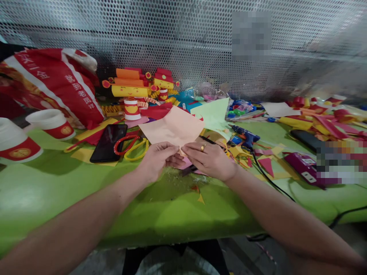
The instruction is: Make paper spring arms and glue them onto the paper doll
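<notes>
Pink paper looks barely worked, near edge pinched by left hand and right hand; paper figures behind look assembled.

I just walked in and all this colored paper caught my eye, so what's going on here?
A person is holding a peach paper sheet over a green table. The left hand and right hand are close together at its near edge, fingers on the paper. A dark blue glue gun is off to the right, a phone to the left, and colorful paper figures beyond.
</notes>
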A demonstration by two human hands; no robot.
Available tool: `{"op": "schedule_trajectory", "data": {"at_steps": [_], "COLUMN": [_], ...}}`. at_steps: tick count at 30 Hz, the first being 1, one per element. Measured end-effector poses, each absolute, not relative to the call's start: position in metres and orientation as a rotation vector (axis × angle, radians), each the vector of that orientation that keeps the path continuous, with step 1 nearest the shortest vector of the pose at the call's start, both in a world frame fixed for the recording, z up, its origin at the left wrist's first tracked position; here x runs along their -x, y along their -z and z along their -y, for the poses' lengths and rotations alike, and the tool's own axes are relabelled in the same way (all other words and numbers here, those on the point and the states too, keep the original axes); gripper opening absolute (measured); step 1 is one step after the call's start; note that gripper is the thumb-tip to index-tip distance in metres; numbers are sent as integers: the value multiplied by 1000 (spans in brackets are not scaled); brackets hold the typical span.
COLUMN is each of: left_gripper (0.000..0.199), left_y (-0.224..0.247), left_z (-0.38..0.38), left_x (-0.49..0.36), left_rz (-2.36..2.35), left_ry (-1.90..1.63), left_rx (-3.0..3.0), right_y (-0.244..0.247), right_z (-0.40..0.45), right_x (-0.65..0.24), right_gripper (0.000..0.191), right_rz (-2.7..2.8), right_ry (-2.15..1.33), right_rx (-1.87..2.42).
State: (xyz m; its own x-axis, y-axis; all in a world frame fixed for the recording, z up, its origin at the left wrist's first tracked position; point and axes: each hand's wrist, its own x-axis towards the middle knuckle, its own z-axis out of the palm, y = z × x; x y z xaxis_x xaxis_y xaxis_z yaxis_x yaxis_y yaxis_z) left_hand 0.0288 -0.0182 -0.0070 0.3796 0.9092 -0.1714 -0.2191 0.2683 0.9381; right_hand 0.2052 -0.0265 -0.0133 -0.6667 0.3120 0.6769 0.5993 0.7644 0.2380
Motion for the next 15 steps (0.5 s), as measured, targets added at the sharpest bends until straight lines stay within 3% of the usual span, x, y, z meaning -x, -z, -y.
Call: {"op": "schedule_trajectory", "data": {"at_steps": [8, 12, 15], "left_gripper": [25, 23, 20], "left_y": [6, 5, 3], "left_z": [20, 19, 20], "left_x": [-29, -29, -28], "left_rz": [-870, -902, -919], "left_ry": [-902, -888, -873], "left_rx": [-1019, -1033, -1061], "right_y": [12, 14, 14], "right_z": [31, 30, 29], "right_x": [-201, -201, -202], "right_gripper": [30, 29, 23], "right_rz": [2387, 2324, 2158], "right_ry": [625, 403, 44], "right_rx": [809, 863, 849]}}
